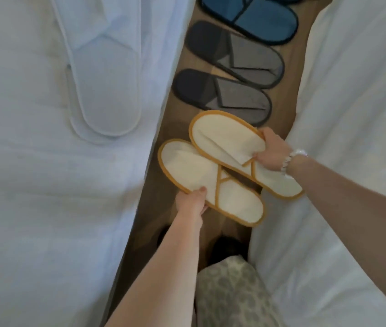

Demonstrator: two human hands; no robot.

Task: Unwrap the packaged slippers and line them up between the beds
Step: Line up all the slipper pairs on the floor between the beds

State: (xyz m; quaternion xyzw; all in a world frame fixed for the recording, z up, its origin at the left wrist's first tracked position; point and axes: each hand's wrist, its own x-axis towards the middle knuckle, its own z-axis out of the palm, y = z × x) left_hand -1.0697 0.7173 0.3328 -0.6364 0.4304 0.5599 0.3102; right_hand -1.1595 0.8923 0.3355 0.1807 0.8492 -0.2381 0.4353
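Between the beds, over the wood floor [163, 128]: a cream pair, flat and long-oval, soft matte cloth edged all round in mustard piping, flattened uppers trimmed with the same. Near slipper [199, 175] pinched at its edge by the left hand [190, 200], thumb on top of the sole, fingers curled beneath. Far slipper [225, 142] gripped by the right hand [271, 153], fingers closed round the edge at the upper's opening, heel end overlapping the near slipper's middle. Both slanted across the gap, toes toward the left bed [33, 197]. Resting on the floor or held clear of it: cannot tell.

Beyond, laid flat in a row on the floor: a grey slipper [234, 100], a second grey [246, 57], then a blue slipper [258, 22], all dark-rimmed, cloth faintly woven.

On the left bed, a white pair [107, 90], stacked, pale rounded rims; wrapped or not, unclear. Right bed [352, 90] in rumpled white sheet, bulging into the gap beside the far slipper. Pale beaded bracelet [291, 159] at the right wrist. At the bottom edge, patterned cloth [229, 296], a blurred dark shape just past it.
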